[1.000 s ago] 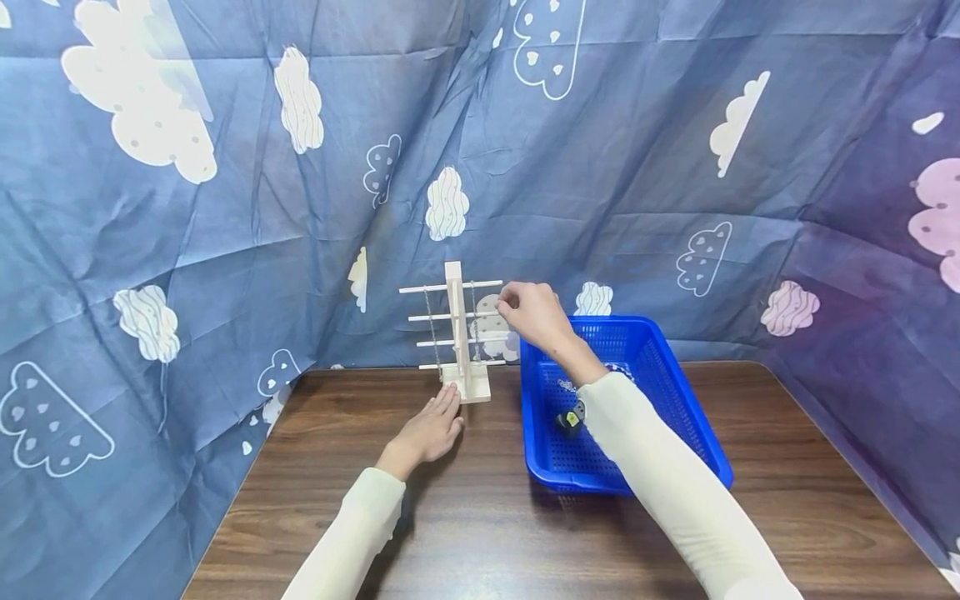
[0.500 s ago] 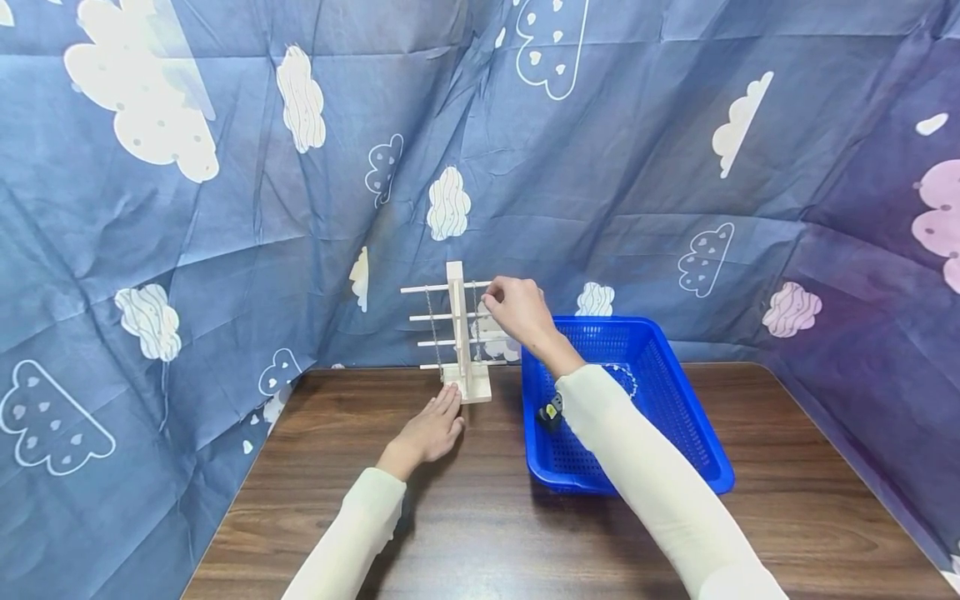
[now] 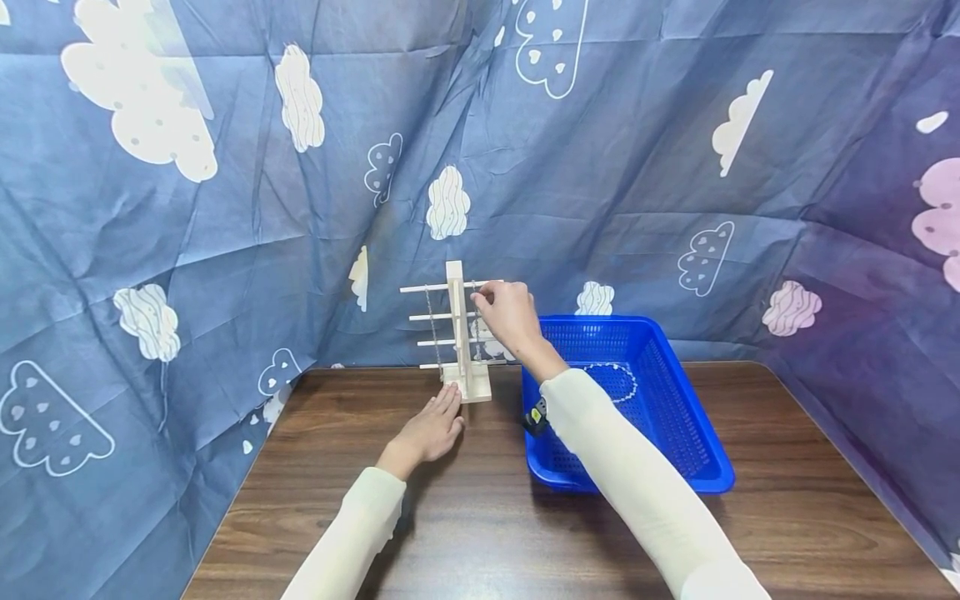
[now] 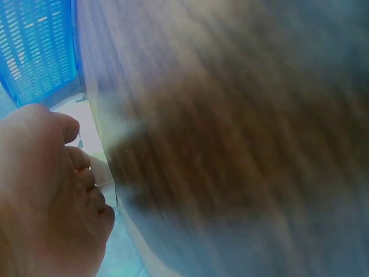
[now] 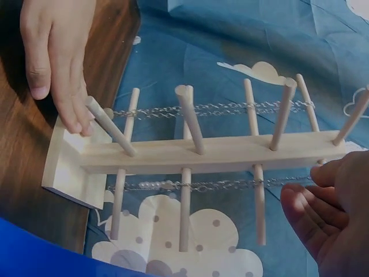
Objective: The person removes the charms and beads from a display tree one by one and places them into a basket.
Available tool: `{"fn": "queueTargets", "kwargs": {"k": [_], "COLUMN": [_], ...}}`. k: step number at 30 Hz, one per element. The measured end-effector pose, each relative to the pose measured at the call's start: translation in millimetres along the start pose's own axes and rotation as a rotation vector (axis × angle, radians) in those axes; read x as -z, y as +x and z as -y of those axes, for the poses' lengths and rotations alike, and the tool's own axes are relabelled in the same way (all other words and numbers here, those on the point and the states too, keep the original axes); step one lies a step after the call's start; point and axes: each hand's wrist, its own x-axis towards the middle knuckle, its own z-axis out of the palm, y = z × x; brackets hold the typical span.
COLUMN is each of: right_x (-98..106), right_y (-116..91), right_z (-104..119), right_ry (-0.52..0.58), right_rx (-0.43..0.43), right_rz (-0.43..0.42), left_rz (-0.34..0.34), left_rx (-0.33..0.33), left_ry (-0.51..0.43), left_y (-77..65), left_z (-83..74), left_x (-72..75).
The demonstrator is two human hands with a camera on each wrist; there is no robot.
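Observation:
A pale wooden stand (image 3: 457, 317) with several horizontal pegs stands against the cloth at the table's back edge. My left hand (image 3: 429, 429) presses its straight fingertips on the stand's base (image 5: 63, 156). Thin metal chain necklaces hang down both sides of the stand; one necklace (image 5: 213, 186) leads up to my right hand (image 3: 510, 317). At the top peg on that side, the right thumb and forefinger pinch this necklace near its upper end. The right fingers partly hide the top peg's end. Close up in the left wrist view, my left hand (image 4: 52, 196) shows beside the base.
A blue plastic basket (image 3: 693, 417) stands right of the stand, under my right forearm. Inside lies a looped beaded string (image 3: 632, 387). A wrist camera (image 3: 536, 417) is strapped under the right wrist. Blue cloud-patterned cloth (image 3: 615, 167) hangs behind the brown table (image 3: 480, 533).
My right hand has moved left along the top peg to the hanging necklace. More of the beaded string in the basket shows now. The left hand stays on the base.

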Motion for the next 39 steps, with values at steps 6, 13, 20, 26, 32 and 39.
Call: {"fn": "queueTargets", "kwargs": {"k": [6, 13, 20, 26, 32, 39], "right_x": [-7.0, -10.4, -9.7, -7.6, -2.7, 4.2], "right_y": [-0.8, -1.3, -0.8, -0.2, -0.6, 1.3], "right_z": [2.8, 1.9, 0.6, -1.4, -4.8, -10.7], "right_ry": [-0.011, 0.007, -0.005, 0.005, 0.030, 0.049], "right_rx": [-0.003, -0.022, -0.041, -0.041, -0.017, -0.010], "right_rz": [-0.044, -0.053, -0.061, -0.079, -0.093, -0.111], "left_rz": [-0.008, -0.003, -0.003, 0.002, 0.007, 0.011], "left_rx": [0.003, 0.003, 0.003, 0.005, 0.011, 0.014], "left_ry": [-0.004, 0.004, -0.014, 0.006, -0.002, -0.005], "left_y": [1.1, 0.9, 0.6, 0.1, 0.4, -0.4], "left_z": [-0.5, -0.4, -0.9, -0.4, 0.0, -0.6], "left_x": [-0.2, 0.9, 2.4, 1.9, 1.3, -0.6]}}
